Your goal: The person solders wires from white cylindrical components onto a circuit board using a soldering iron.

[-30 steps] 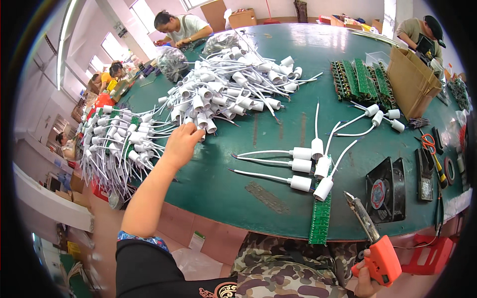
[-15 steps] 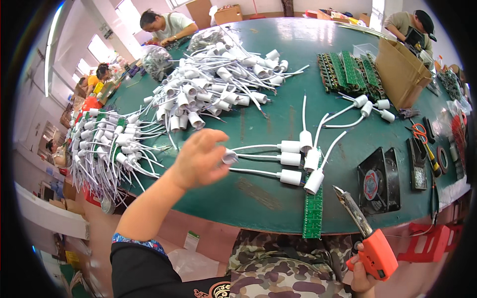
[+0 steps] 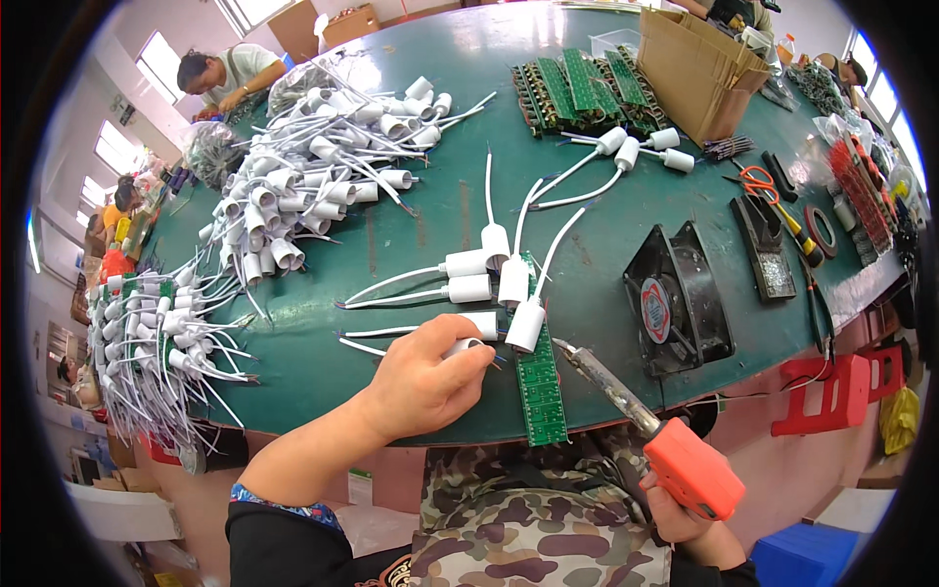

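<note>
My left hand point(image 3: 425, 377) is closed around a white lamp socket point(image 3: 462, 345), whose rounded end and thin wire ends point toward the long green circuit board point(image 3: 543, 396). The hand stays just left of the board. My right hand point(image 3: 675, 511) grips the red handle of a soldering gun point(image 3: 693, 468); its metal tip is close to the board's right edge. Three white corded sockets, one of them the nearest socket point(image 3: 526, 325), lie over the board's far part. Left of it, more sockets point(image 3: 469, 288) rest with their cords trailing left.
A big pile of white sockets point(image 3: 293, 186) lies far left, with a wired bundle point(image 3: 161, 323) at the left edge. To the right stand a black fan point(image 3: 675, 298), scissors point(image 3: 758, 183) and a tape roll point(image 3: 820, 231). Farther back are green boards point(image 3: 587, 83) and a cardboard box point(image 3: 694, 73). Other people sit around the table.
My left hand has come nearer the circuit board, its fingers now closed on the socket. The soldering gun's tip has drawn close to the board's edge. The whole view has shifted.
</note>
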Available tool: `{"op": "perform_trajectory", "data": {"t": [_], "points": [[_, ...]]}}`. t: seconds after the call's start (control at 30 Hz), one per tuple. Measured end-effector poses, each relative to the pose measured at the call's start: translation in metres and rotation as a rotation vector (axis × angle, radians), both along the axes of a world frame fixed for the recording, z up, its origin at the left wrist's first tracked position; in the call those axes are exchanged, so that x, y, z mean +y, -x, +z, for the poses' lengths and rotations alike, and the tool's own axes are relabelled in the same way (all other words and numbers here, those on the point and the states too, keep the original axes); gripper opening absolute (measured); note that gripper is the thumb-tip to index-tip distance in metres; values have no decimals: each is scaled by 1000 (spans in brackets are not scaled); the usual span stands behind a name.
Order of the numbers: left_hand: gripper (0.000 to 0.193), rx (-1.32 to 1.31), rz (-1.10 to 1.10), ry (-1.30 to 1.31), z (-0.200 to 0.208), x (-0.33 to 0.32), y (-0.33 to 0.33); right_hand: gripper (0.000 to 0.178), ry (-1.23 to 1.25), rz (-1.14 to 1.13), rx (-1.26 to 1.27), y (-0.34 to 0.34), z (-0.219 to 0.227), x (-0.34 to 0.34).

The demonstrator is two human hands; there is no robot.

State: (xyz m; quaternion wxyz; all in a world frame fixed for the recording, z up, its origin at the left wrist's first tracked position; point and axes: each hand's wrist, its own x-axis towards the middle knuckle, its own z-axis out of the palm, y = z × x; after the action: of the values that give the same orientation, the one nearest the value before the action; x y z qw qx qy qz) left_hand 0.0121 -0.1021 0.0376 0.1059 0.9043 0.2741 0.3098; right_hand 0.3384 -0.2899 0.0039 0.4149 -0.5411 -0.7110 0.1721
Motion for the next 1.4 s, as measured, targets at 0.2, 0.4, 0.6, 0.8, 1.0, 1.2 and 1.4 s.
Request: {"op": "perform_trajectory", "data": {"t": [0.2,0.4,0.6,0.8,1.0,1.2,1.4], "points": [[25,-23,65,-43,-10,-5,-6,39,-12,53,4,-4,-1,3],[30,20,50,-198,-18,-8,-15,41,-73,120,5,-2,-10,10],[29,37,52,-262,-25,-9,-22,47,-139,184,-26,6,-4,23],[28,46,54,-264,-28,-9,-22,53,-117,196,24,8,-7,25],[28,37,56,-252,-28,-9,-22,53,-103,217,37,11,-7,30],[20,37,68,-225,-28,-11,-22,53,-74,233,56,10,-13,28],[20,39,62,-217,-27,-11,-21,53,-67,235,49,10,-13,27]]}}
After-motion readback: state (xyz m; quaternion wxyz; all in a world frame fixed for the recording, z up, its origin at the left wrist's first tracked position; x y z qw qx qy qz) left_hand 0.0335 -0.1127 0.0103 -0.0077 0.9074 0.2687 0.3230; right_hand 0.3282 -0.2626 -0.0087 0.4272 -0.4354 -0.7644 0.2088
